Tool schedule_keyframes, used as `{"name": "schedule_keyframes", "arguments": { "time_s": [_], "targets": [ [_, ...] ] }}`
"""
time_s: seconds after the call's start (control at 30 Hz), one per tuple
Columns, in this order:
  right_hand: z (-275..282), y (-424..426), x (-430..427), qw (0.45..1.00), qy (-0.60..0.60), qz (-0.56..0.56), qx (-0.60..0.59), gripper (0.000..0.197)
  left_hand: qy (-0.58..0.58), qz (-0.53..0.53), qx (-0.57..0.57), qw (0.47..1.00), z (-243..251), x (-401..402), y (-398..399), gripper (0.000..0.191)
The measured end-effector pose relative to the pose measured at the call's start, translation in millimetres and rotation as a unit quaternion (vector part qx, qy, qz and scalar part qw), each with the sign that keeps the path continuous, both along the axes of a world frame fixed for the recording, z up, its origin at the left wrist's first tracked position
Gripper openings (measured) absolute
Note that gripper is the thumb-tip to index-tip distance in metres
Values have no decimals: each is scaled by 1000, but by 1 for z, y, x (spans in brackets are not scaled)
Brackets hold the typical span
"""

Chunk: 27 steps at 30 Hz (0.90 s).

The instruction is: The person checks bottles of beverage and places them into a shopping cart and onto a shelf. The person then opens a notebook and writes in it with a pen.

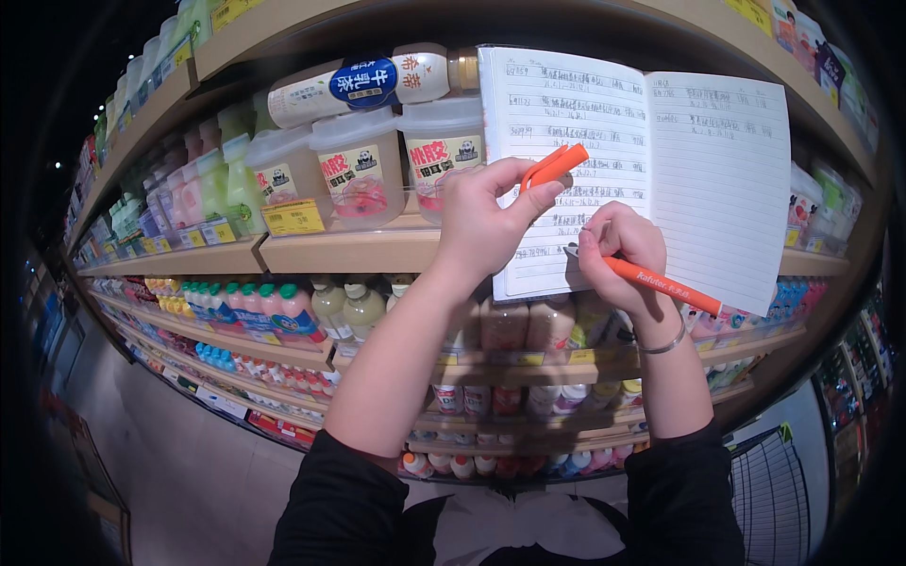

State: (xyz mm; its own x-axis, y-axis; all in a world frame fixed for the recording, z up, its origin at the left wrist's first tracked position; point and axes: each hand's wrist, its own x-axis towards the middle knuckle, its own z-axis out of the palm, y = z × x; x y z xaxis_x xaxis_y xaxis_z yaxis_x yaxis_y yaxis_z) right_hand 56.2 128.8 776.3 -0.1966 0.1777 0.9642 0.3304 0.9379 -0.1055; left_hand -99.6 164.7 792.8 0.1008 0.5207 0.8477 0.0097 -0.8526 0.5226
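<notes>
My right hand (623,247) grips an orange pen (662,284), its tip on or just above the lower part of the left page. Between the thumb and fingers of my left hand (488,212) is the pen's orange cap (559,164). Under both hands an open lined notebook (715,191) rests against the shelf front. Handwriting covers much of its left page and the top of its right page. To the left, a drink bottle (361,79) with a gold cap lies on its side across lidded plastic tubs (359,170).
A wooden shelf edge (347,253) runs behind my left forearm, with a yellow price tag (294,216). Bottles in green and pink (233,170) line the left. Lower shelves hold more bottles (262,305). A shopping cart (768,495) stands at lower right, beside the tiled floor.
</notes>
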Motion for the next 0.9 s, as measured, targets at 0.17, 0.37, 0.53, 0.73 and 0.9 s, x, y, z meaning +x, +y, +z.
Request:
{"name": "schedule_keyframes", "arguments": {
  "time_s": [0.17, 0.37, 0.53, 0.73, 0.9],
  "targets": [
    [-3, -4, 3, 999, 30, -2, -37, 31, 44, 62, 47, 996, 1, 2, -3, 20],
    [-3, -3, 3, 999, 21, 2, -26, 30, 27, 48, 37, 998, 2, 1, -5, 20],
    [-1, -4, 2, 999, 28, 2, -38, 30, 35, 64, 52, 996, 1, 2, -3, 20],
    [0, -1, 0, 1000, 8, -7, -3, 30, 23, 47, 38, 998, 0, 0, 0, 19],
    [1, -3, 1, 1000, 1, -13, 7, 29, 5, 0, -13, 1000, 0, 1, -4, 17]
  ]
}}
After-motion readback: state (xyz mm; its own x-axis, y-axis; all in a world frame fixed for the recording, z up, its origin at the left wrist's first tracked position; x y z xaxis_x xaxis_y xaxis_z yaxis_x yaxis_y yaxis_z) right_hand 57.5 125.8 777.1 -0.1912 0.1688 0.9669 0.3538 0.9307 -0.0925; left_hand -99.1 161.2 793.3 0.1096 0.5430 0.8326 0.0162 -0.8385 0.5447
